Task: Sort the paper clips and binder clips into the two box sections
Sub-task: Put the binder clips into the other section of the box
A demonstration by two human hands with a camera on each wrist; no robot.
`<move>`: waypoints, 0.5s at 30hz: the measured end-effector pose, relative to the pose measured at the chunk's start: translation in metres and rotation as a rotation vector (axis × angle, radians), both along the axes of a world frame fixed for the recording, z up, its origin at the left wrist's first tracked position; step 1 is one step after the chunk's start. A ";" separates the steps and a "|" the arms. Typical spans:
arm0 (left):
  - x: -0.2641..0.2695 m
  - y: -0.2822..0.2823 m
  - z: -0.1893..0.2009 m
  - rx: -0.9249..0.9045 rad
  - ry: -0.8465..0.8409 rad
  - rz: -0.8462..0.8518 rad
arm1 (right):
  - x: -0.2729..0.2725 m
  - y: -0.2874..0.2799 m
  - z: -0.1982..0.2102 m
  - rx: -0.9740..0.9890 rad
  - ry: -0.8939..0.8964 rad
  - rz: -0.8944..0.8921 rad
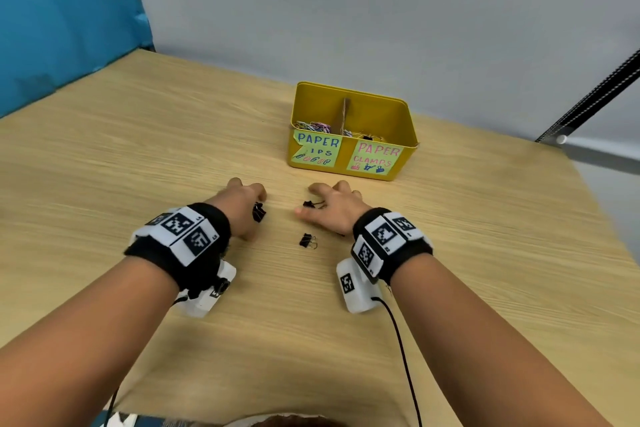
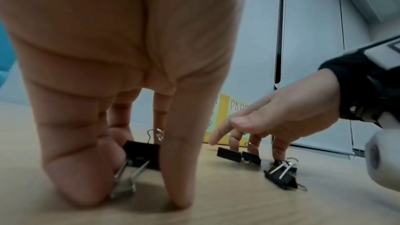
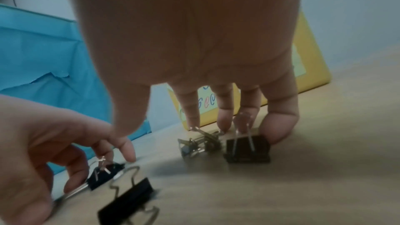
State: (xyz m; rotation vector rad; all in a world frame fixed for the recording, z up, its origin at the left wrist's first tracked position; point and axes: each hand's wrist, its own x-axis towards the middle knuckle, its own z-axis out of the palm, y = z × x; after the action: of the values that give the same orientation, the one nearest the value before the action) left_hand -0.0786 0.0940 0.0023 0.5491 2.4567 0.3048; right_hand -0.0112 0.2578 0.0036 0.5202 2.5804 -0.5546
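Wooden table (image 1: 145, 135), grey wall behind; yellow box (image 1: 401, 121) near, coloured paper clips already left of its divider; left hand (image 1: 242, 208) pinching one binder clip (image 1: 259, 212); right hand (image 1: 334, 210) spread, fingertips gathering two clips (image 1: 309, 204), seemingly for the clamps section; loose clip (image 1: 307, 241) between wrists.

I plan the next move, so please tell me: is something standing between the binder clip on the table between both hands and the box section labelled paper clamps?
Nothing visible blocks it. The loose binder clip lies on bare table, and the yellow box is open on top. Only the right hand and its clips lie near that path.
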 end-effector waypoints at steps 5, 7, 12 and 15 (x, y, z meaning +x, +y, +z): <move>-0.001 0.011 -0.004 0.041 -0.006 -0.019 | 0.006 -0.013 -0.006 0.096 0.024 0.165; -0.002 0.014 -0.005 0.068 0.015 -0.038 | 0.008 -0.018 -0.008 0.046 0.043 0.169; -0.005 0.019 -0.007 0.058 0.065 -0.093 | 0.009 -0.015 -0.008 -0.009 0.060 0.229; -0.003 0.021 -0.006 0.048 0.069 -0.091 | 0.013 -0.011 -0.008 -0.027 0.109 0.242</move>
State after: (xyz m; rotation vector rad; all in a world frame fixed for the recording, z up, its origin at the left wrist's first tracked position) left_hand -0.0817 0.1152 -0.0042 0.7009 2.4867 0.3132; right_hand 0.0021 0.2469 -0.0039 0.1679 2.6835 -0.5459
